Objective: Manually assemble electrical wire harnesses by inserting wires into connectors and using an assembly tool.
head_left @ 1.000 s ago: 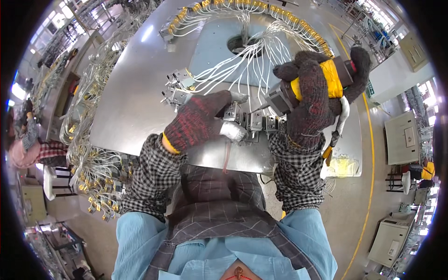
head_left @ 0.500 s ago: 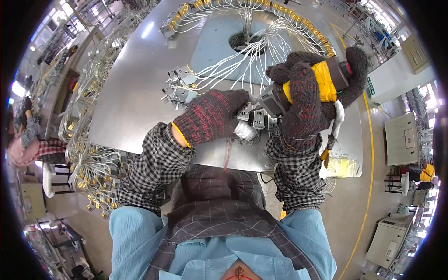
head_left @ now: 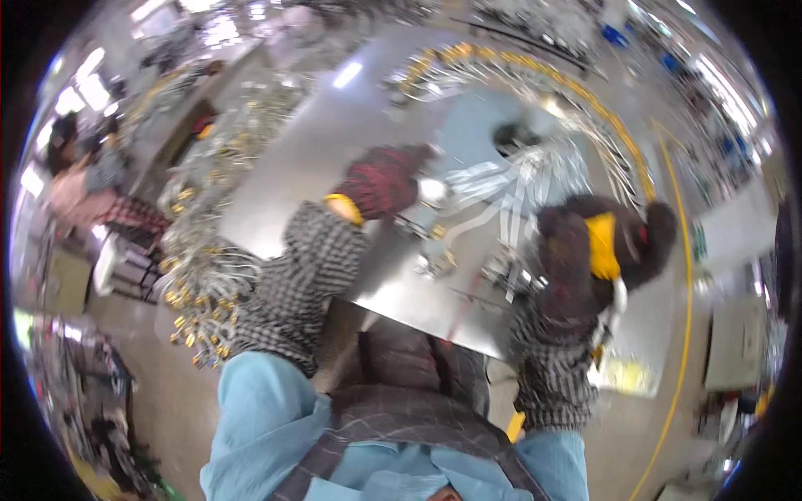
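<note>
Gloved hands at a wiring bench: your left hand (head_left: 380, 179), in a dark red knitted glove with a yellow cuff, reaches out over the shiny grey metal worktable (head_left: 317, 159) and rests close against the bundle of white wires (head_left: 510, 188) that fans across the pale blue panel (head_left: 476, 134). The picture is blurred, so you cannot tell whether its fingers are spread or pinching a wire. Your right hand (head_left: 589, 255), in a dark brown knitted glove, is wrapped tight around a yellow, roll-shaped object (head_left: 601, 242), held above the table's near right edge. An arc of yellow connectors (head_left: 585, 92) curves around the far side of the panel. Left of the table, a hanging rack of grey cables with yellow ends (head_left: 196, 267) stands near your checked sleeve (head_left: 305, 275).
</note>
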A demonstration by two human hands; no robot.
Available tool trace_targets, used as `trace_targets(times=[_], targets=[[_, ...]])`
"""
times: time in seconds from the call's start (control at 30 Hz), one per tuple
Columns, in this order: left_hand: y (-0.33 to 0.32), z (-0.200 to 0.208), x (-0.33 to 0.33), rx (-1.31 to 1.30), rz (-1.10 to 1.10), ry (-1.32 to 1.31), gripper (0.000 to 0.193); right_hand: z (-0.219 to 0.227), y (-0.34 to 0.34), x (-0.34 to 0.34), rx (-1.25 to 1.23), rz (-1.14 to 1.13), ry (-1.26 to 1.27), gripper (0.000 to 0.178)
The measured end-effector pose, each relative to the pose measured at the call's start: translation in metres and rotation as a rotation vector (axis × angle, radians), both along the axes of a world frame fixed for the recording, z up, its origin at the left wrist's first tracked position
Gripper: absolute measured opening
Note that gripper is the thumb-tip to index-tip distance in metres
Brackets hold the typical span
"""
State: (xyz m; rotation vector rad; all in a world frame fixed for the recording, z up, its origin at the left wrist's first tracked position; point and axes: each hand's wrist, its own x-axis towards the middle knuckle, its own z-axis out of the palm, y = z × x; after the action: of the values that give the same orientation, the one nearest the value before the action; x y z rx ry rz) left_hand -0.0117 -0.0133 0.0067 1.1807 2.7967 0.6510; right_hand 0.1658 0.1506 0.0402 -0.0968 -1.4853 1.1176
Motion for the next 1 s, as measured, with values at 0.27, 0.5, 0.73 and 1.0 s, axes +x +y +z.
trace_targets(times=[0.27,0.5,0.73,1.0], targets=[[0.003,0.012,0.0,-0.219,-0.095,-0.127,0.054,-0.031,-0.001,0.033,-0.049,0.293,0.237,0.07],[0.015,0.009,0.009,0.002,-0.245,-0.034,0.053,-0.057,0.02,0.031,-0.159,0.333,0.152,0.07],[0.034,-0.013,0.069,0.293,-0.289,0.051,0.056,-0.034,0.03,-0.006,-0.135,0.433,0.158,0.071],[0.02,-0.013,0.057,0.428,-0.285,-0.641,0.063,-0.012,0.012,-0.03,-0.077,0.342,0.232,0.072]])
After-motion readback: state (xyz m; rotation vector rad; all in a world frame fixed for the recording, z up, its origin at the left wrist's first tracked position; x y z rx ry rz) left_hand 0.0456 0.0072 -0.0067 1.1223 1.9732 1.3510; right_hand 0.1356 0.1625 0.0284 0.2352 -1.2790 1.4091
